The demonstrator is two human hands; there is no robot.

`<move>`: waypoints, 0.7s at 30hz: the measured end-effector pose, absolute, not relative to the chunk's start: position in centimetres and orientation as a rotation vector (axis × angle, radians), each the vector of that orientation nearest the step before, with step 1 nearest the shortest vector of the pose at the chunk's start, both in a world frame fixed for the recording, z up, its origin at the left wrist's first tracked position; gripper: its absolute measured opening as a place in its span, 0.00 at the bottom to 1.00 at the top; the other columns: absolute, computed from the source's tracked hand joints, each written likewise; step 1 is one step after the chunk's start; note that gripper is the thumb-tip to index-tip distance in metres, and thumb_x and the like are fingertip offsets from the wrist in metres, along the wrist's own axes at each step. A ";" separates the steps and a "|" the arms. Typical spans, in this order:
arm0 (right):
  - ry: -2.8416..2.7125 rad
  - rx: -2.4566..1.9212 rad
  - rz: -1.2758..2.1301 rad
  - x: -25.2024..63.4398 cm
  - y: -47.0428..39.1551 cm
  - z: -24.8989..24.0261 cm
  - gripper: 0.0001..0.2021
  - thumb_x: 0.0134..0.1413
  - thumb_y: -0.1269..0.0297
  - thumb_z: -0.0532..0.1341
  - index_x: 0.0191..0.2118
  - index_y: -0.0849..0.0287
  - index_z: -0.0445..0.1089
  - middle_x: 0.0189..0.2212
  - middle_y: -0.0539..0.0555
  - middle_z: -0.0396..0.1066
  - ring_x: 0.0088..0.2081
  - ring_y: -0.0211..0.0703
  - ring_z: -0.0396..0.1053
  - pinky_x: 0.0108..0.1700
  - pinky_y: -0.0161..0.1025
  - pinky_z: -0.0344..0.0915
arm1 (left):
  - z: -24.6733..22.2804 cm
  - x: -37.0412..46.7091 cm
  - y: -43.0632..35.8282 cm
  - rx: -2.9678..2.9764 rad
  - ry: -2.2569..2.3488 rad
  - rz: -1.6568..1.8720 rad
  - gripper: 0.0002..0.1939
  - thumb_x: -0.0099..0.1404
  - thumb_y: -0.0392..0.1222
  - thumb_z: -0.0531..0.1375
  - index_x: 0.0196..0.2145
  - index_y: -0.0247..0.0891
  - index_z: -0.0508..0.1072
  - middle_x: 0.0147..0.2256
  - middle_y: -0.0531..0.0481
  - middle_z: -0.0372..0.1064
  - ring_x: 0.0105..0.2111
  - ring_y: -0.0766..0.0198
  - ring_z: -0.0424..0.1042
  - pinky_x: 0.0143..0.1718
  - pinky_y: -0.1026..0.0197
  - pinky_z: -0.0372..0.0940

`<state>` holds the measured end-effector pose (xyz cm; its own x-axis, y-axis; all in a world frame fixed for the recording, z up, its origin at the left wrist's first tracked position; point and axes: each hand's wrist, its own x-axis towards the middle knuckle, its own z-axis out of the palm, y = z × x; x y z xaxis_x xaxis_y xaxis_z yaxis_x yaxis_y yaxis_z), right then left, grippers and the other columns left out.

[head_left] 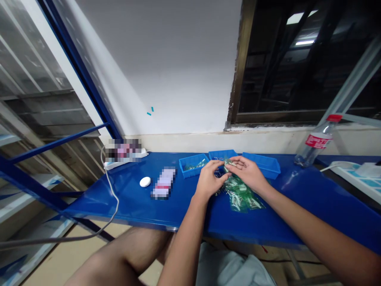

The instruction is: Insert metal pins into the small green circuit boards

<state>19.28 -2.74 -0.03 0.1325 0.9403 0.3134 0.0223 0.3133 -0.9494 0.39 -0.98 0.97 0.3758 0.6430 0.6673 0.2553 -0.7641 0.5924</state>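
On the glossy blue metal-like surface (184,206) lies a heap of green-tinted clear plastic packets (242,194). Beyond, the right hand (249,171) pinches a small pale-green packet (228,163); whether the left hand's (207,178) fingers grip it, I cannot tell. Best steady it lightly by its edges, before the open blue plastic trays (195,172).

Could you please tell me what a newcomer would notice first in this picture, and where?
Probably the left hand and right hand, meeting at a small greenish packet above the shiny green bags on the blue table. Next, perhaps, the red-capped bottle toward the right, near the window, and the small white oval object on the table's left part.
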 end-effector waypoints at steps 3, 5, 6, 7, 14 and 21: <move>-1.251 -0.954 0.987 18.8 -3.3 0.7 0.24 0.49 0.45 0.74 0.45 0.56 0.74 0.38 0.56 0.80 0.40 0.49 0.80 0.47 0.48 0.78 | 0.8 0.3 -0.8 2.210 0.809 1.355 0.16 0.66 0.41 0.69 0.51 0.41 0.79 0.50 0.44 0.78 0.51 0.55 0.76 0.54 0.52 0.72; -1.259 -0.927 1.007 18.7 -3.4 1.0 0.23 0.53 0.43 0.72 0.44 0.56 0.74 0.39 0.57 0.80 0.40 0.50 0.80 0.47 0.50 0.78 | 0.8 0.2 -0.6 2.145 0.838 1.370 0.11 0.69 0.40 0.65 0.49 0.41 0.80 0.48 0.45 0.79 0.48 0.56 0.78 0.50 0.55 0.73; -1.260 -0.941 0.982 18.8 -3.4 1.0 0.23 0.54 0.42 0.70 0.44 0.56 0.75 0.38 0.57 0.80 0.40 0.51 0.80 0.46 0.50 0.79 | 0.8 0.1 -0.5 2.105 0.865 1.384 0.10 0.71 0.40 0.63 0.48 0.41 0.80 0.47 0.45 0.79 0.46 0.57 0.78 0.48 0.56 0.74; -1.257 -0.973 0.929 19.0 -3.3 1.0 0.23 0.54 0.41 0.70 0.43 0.56 0.75 0.37 0.57 0.80 0.39 0.51 0.80 0.44 0.49 0.79 | 0.7 0.1 -0.4 2.064 0.894 1.398 0.09 0.72 0.40 0.62 0.47 0.41 0.81 0.46 0.45 0.80 0.44 0.57 0.79 0.46 0.56 0.74; -1.392 -1.089 0.606 20.0 -2.8 0.3 0.25 0.52 0.46 0.72 0.51 0.56 0.77 0.46 0.60 0.78 0.47 0.52 0.77 0.48 0.48 0.77 | 0.3 0.3 -0.3 1.911 0.878 1.377 0.13 0.70 0.42 0.64 0.51 0.40 0.78 0.46 0.46 0.81 0.42 0.58 0.80 0.47 0.56 0.75; -1.378 -1.121 0.843 19.8 -2.8 0.0 0.25 0.45 0.42 0.74 0.42 0.58 0.78 0.36 0.57 0.82 0.32 0.48 0.78 0.39 0.46 0.78 | 0.4 0.4 -0.5 1.932 0.871 1.383 0.16 0.68 0.39 0.66 0.52 0.39 0.75 0.46 0.43 0.78 0.42 0.58 0.79 0.42 0.58 0.75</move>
